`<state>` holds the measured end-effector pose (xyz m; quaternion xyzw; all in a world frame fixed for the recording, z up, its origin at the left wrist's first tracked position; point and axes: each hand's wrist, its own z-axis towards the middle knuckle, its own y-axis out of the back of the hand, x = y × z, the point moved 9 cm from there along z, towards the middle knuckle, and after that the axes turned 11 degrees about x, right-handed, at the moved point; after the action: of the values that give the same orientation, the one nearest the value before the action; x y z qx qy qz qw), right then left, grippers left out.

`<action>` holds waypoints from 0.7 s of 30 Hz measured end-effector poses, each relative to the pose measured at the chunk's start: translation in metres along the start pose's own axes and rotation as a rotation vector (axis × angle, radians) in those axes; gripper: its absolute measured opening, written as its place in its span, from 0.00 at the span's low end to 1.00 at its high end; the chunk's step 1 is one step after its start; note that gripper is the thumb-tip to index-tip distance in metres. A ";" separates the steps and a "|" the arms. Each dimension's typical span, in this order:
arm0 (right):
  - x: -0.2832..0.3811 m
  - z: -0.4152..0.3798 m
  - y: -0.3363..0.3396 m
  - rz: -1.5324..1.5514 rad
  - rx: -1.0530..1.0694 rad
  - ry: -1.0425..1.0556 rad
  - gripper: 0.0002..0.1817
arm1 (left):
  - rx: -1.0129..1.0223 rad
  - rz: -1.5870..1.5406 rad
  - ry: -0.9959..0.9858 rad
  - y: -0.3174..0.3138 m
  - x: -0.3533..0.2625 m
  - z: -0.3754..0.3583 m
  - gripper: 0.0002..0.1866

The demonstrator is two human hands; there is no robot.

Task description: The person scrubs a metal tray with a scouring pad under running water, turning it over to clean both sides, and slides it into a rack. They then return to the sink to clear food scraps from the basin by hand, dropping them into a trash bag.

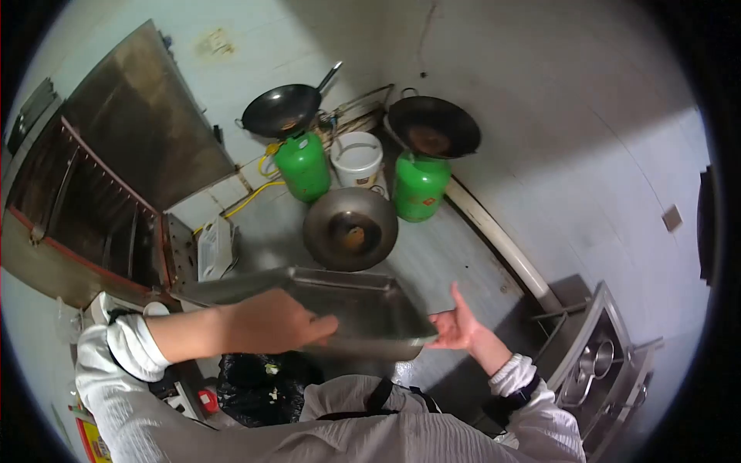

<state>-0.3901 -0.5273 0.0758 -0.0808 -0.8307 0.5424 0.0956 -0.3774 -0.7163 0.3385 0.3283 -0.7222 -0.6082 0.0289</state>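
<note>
Holding a metal tray (351, 299) above the floor (471, 262), in front of the body — shallow, straight-walled and angular at the corners, dull grey with a soft shine along the rim. Bending the left hand (278, 320) over the near side, fingers partly curled; cannot tell whether pinching the rim. Touching the right-side corner with the right hand (455, 326), thumb spread upward. Beyond, on the floor, showing a round dark metal wok (351, 229) — near a smooth green tank (302, 168) and a white bucket (356, 160).
</note>
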 end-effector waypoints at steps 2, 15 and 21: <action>-0.005 0.063 -0.002 -0.002 -0.060 -0.153 0.64 | 0.074 0.233 0.010 -0.029 0.024 -0.023 0.07; -0.067 0.331 0.043 -0.489 -0.367 -0.552 0.07 | -0.251 0.273 0.424 -0.078 0.192 -0.181 0.05; -0.001 0.440 -0.028 -0.479 -0.375 -0.549 0.08 | -0.154 0.314 0.773 -0.109 0.233 -0.250 0.06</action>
<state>-0.4982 -0.9283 -0.0712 0.2468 -0.9051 0.3455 -0.0224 -0.4014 -1.0544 0.2221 0.4149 -0.6518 -0.4810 0.4144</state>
